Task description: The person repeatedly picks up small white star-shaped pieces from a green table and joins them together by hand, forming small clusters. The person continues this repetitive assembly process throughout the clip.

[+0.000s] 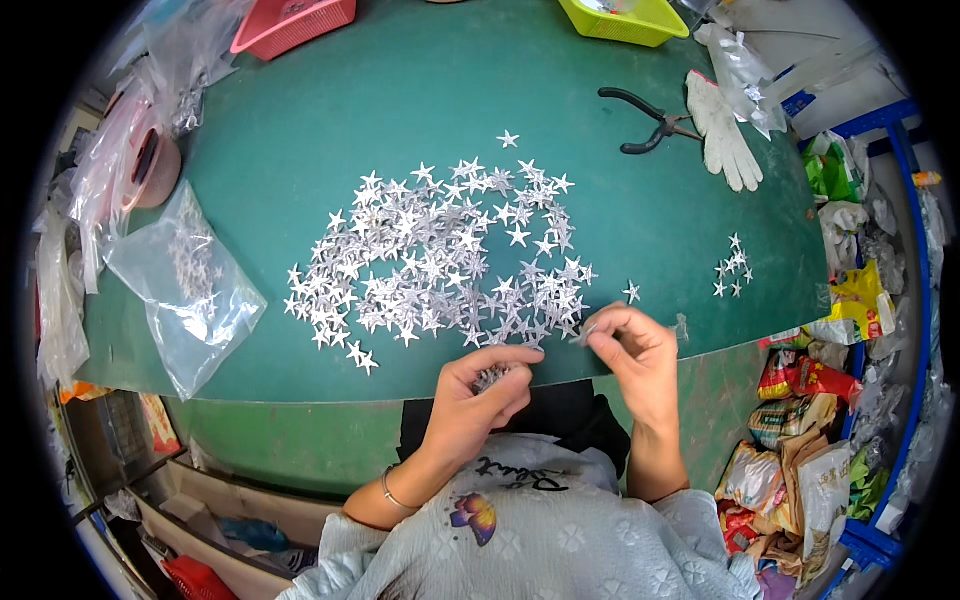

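Observation:
A wide heap of small silver stars (420,250) lies across the middle of the green table. At the table's near edge, my left hand (485,385) is curled around several of the stars, which show between thumb and fingers. To its right, my right hand (635,350) pinches a single silver star (585,335) between thumb and fingertips, close to the heap's lower right end. One loose star (631,291) rests just above my right hand. A separate small group of stars (735,268) lies farther right.
A clear plastic bag (185,300) with stars inside lies at the left. Black-handled pliers (655,125) and a white glove (722,135) lie at the far right. A pink basket (290,28) and a yellow-green basket (630,25) stand along the back. Packets (770,480) crowd the right side.

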